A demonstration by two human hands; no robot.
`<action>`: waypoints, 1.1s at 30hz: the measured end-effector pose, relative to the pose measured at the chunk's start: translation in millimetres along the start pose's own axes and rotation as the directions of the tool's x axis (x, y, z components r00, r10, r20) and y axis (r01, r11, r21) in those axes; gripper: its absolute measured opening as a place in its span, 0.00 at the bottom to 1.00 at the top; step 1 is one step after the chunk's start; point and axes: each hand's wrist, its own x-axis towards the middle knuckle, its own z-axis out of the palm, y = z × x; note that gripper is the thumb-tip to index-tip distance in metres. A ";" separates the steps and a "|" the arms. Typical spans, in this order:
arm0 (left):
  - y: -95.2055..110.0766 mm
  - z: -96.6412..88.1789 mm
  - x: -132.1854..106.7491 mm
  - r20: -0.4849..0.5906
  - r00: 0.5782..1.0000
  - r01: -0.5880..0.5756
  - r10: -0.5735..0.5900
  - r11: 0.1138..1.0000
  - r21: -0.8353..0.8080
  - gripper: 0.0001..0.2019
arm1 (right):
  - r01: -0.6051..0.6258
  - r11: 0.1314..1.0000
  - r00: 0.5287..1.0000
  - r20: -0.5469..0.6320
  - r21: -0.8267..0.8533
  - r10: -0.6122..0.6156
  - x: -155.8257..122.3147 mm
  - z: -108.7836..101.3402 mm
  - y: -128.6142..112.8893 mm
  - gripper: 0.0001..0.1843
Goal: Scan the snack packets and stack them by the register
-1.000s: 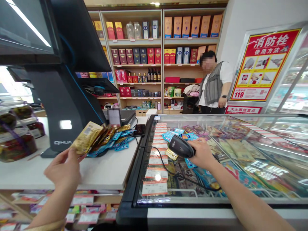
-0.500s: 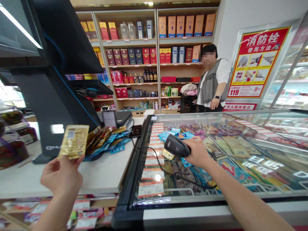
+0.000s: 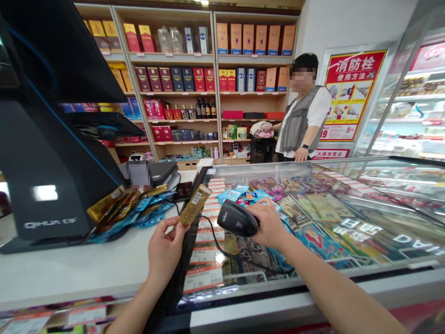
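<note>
Between the thumb and fingers of my left hand is a gold snack packet, held up at a tilt with its barcode showing. My right hand is wrapped round a black barcode scanner, whose head points left toward the packet, a short gap apart. The scanner's black cable loops over the glass-topped freezer. Blue packets lie on the glass behind the scanner. A pile of gold and blue packets rests on the white counter beside the screen's stand.
A large black checkout screen on a stand rises at the left. A dark phone-like object lies by the counter's edge. Beyond the freezer stands a person in a grey vest. Shelves of boxes and bottles line the back wall.
My left hand has carried the gold packet right, from the counter side to in front of the scanner, and turned it. The view has shifted right. The person's arm now reaches toward the cloth behind.
</note>
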 end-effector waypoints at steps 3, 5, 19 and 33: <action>-4.2 -2.6 0.8 0.012 1.000 -0.019 0.018 0.999 0.037 0.11 | -0.005 0.999 0.999 0.038 -0.034 0.006 0.6 1.1 0.9 0.12; -5.3 -4.3 1.3 0.015 0.999 -0.039 0.038 0.996 0.082 0.10 | -0.006 0.998 0.998 0.062 -0.057 0.010 1.2 1.1 0.6 0.11; -4.4 -3.9 0.2 0.014 0.995 -0.102 0.101 0.984 0.149 0.08 | -0.042 0.997 0.997 0.064 -0.057 0.046 2.5 1.0 1.3 0.09; 33.2 29.6 14.3 0.164 0.986 -0.004 0.007 1.000 -0.016 0.15 | -0.370 0.883 0.916 -0.269 -0.289 0.296 1.9 -53.2 51.2 0.11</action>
